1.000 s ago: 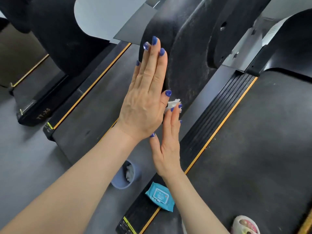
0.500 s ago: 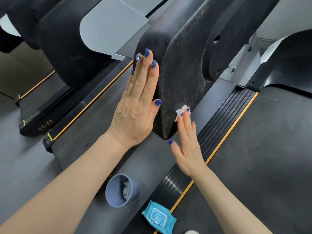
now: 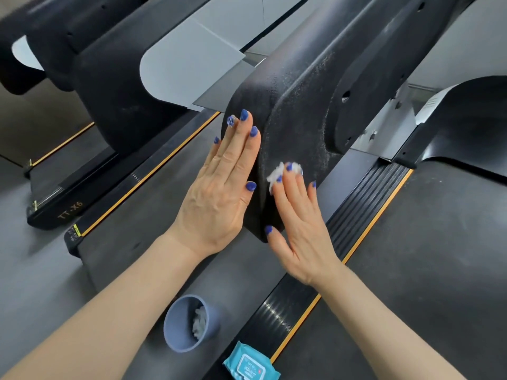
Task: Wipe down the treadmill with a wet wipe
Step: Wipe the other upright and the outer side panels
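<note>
Nearest, a soft teal plastic wet-wipe packet with a white label is lying on the glossy black ribbed side rail with an orange edge stripe. Just left, a round blue-grey matte cup is sitting on the floor, holding a crumpled white used wipe. Farther up, the right hand is pressing a scrunched white wet wipe under straight fingers against the speckled, grainy black moulded treadmill upright. The left hand is lying flat, fingers straight, on the rounded left edge of that upright. At right, the dark matte rubbery running belt is stretching away. Beyond, a smooth curved pale grey panel is showing.
</note>
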### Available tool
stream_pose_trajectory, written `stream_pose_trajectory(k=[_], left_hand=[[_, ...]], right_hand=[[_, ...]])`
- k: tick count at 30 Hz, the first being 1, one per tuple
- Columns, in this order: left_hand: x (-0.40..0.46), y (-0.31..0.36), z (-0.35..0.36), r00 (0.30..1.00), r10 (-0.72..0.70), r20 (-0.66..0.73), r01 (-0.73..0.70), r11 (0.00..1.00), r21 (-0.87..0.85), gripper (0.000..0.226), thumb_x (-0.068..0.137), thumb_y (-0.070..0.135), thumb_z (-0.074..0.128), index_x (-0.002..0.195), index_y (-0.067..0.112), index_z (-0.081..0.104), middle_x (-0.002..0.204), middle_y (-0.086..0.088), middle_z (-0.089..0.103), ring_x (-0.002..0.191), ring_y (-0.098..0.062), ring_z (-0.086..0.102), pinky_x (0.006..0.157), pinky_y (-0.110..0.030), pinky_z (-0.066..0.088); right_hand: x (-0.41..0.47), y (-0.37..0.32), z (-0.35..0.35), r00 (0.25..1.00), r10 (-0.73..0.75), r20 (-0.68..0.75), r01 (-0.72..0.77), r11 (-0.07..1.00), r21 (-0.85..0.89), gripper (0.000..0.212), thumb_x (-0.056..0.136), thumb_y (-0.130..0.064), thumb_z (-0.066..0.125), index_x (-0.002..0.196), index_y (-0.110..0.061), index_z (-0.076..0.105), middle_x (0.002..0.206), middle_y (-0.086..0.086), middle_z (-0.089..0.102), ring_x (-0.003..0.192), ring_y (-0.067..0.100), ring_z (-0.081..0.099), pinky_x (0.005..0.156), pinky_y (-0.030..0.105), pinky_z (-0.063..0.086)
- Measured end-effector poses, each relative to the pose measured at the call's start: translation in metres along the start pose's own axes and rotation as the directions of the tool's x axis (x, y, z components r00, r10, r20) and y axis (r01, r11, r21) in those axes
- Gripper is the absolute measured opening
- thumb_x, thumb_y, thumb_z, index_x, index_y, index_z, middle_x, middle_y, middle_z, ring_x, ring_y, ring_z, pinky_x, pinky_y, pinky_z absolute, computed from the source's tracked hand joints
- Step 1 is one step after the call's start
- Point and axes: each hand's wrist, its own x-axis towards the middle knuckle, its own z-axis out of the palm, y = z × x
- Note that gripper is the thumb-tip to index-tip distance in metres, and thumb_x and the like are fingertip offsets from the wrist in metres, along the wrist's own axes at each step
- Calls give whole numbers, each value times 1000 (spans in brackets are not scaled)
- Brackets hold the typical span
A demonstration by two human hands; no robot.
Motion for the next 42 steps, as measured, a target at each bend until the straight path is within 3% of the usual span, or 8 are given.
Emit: stream_pose_trajectory(k=[4,8,13,21,27,33,39,42], left_hand=[[-1,2,6,999,-13,-31,12,1000,-27,62,100,-2,44,154,-5,14,163,-27,13,155,-33,5,126,-48,14],[-1,3,5,1000,-18,-14,18,1000,-18,59,102,2,41,154,-5,15,164,-23,11,155,-36,8,126,-48,14],[-1,-3,2,1000,12,-13,-12,1000,17,58,103,6,40,155,-4,14,164,-17,10,155,-31,7,126,-47,14],[1,-3,14,998,60,-35,-55,990,128,67,108,24,38,158,5,-3,164,-9,-9,155,-25,-5,126,-44,6],[2,2,27,992,83,-98,-60,973,222,75,107,22,41,158,14,-13,164,4,-26,154,-21,-13,126,-44,1],[3,4,28,992,103,-67,-82,961,264,73,107,17,40,159,11,-10,165,1,-26,155,-22,-14,126,-44,3],[3,6,31,992,86,-94,-60,967,246,71,107,17,40,159,9,-8,166,-1,-23,155,-24,-12,126,-45,5],[3,6,25,995,85,-60,-66,962,263,72,107,16,40,159,8,-7,166,-2,-23,155,-23,-12,126,-44,4]], right_hand=[[31,-9,-17,997,-65,-37,67,997,34,68,99,-27,41,157,-9,10,166,2,-4,156,28,-3,125,48,-5],[-5,4,-11,994,-43,98,46,999,-25,72,100,-32,36,160,-29,-4,168,-11,-15,156,25,-2,126,50,-2],[36,-8,-18,996,-85,-11,86,994,67,70,100,-26,42,157,-13,4,166,-4,-10,156,27,-6,125,48,-5],[-20,74,-2,980,33,196,-2,987,-160,76,100,-40,33,157,-36,-18,165,-12,-24,155,16,-12,124,37,-13],[-2,51,-2,955,-242,171,261,960,-98,79,99,-40,39,160,-25,-8,167,-8,-17,156,21,-8,125,42,-7],[-21,98,-7,983,55,176,-27,987,-156,71,104,-51,24,159,-27,-14,167,-3,-20,155,21,-10,124,36,-13],[13,67,-15,951,-257,174,281,951,-128,81,99,-44,39,160,-23,-9,167,-6,-19,155,22,-10,126,40,-7],[3,92,-22,957,-177,229,230,945,-233,71,103,-51,22,159,-26,-14,166,-8,-21,155,18,-12,125,39,-11]])
